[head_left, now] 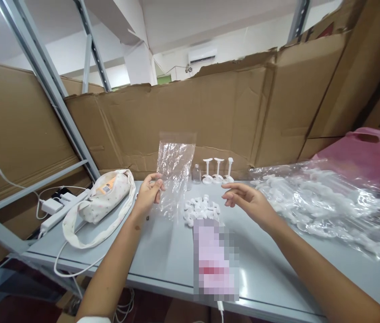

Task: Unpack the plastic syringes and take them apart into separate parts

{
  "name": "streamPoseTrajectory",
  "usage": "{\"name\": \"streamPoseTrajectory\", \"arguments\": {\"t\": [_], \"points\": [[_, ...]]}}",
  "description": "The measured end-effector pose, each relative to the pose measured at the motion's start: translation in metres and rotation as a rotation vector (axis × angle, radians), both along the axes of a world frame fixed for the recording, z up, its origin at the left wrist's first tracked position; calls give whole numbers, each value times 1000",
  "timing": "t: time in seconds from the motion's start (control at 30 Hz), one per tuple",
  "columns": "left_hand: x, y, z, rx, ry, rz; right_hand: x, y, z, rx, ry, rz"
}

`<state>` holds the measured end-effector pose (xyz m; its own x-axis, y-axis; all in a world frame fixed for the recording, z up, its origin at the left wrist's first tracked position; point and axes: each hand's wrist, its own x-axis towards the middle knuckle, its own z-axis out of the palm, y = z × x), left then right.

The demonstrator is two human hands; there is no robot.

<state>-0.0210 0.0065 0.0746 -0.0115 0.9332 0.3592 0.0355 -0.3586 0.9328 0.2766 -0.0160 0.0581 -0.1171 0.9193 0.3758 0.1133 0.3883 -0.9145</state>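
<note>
A clear plastic bag hangs upright from my left hand, its left edge pinched between thumb and fingers. The bag looks flat, with nothing visible inside. To the right, my right hand hovers over the table with fingers loosely bent and apart, holding nothing. Between my hands lies a heap of small white plastic pieces. Behind the heap, several things stand against the cardboard: a small clear bottle and three white stands with round bases.
A pink blurred-out object with a white cable lies at the front. On the left are a white patterned pouch with a strap and a power strip. Bulky clear bags of white parts and a pink bag fill the right.
</note>
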Motion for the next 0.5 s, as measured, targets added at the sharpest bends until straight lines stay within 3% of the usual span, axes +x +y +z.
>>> {"name": "streamPoseTrajectory", "arguments": {"t": [0.13, 0.2, 0.3, 0.4, 0.5], "points": [[-16, -12, 15, -163, 256, -295, 6, 5, -1, -91, 195, 88], [-19, -17, 23, -272, 436, -446, 7, 6, -2, -184, 251, 236], [-18, -19, 36, -344, 674, -587, 4, 0, -2, -287, 152, 492], [-12, -19, 48, -305, 939, -607, -4, -8, 1, -298, 8, 617], [-3, -17, 57, -183, 1283, -413, -17, -11, 1, -284, -97, 596]]}}
